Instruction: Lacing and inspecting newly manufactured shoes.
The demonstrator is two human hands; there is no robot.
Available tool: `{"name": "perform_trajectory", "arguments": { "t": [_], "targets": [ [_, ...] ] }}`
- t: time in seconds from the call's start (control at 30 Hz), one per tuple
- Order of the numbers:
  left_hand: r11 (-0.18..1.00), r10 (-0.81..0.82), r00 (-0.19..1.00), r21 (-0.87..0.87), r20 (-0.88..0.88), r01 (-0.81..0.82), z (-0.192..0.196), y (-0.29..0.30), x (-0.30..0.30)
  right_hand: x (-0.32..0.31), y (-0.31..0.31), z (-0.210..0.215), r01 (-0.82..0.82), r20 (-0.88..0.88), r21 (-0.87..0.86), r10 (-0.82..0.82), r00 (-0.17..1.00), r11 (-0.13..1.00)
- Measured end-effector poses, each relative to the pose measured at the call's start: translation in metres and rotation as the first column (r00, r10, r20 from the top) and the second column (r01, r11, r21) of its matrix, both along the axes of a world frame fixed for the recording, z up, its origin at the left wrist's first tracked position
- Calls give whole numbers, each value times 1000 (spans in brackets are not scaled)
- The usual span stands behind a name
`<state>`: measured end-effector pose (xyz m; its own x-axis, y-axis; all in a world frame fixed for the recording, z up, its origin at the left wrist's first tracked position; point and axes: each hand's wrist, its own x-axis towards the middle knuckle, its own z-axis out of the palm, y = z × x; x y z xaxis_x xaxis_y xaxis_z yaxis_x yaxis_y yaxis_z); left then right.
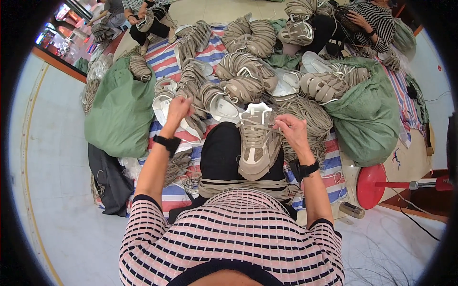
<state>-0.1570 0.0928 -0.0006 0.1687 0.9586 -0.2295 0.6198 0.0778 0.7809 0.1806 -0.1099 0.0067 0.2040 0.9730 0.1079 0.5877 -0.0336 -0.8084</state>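
A taupe shoe upper (256,143) with a white lining rests on my black-trousered lap, toe toward me. Its flat taupe laces cross over the tongue. My right hand (295,132) is beside the collar, thumb and fingertips pinched on a lace at the top eyelets. Out to the left, my left hand (179,112) is raised and closed, apart from the upper. A lace end appears to be between its fingers, though blur makes this hard to see. Loose laces (243,187) lie across my lap. Behind the upper is a large bundle of laces (307,121).
Rows of stacked shoe uppers (245,71) cover a striped sheet (167,56). Green sacks stand at left (119,107) and right (365,114). A red round-based stand (371,187) and a small metal cylinder (352,209) are at lower right. Other people (148,16) sit across from me.
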Motion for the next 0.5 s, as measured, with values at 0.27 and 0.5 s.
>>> {"name": "perform_trajectory", "arguments": {
  "t": [0.27,0.5],
  "targets": [
    [725,-552,832,463,-52,510,29,-52,67,-11,1,34,-220,-682,17,172,711,975],
    [620,-589,496,-37,638,783,48,-89,162,-12,14,40,-212,-608,28,186,772,977]
  ]
}}
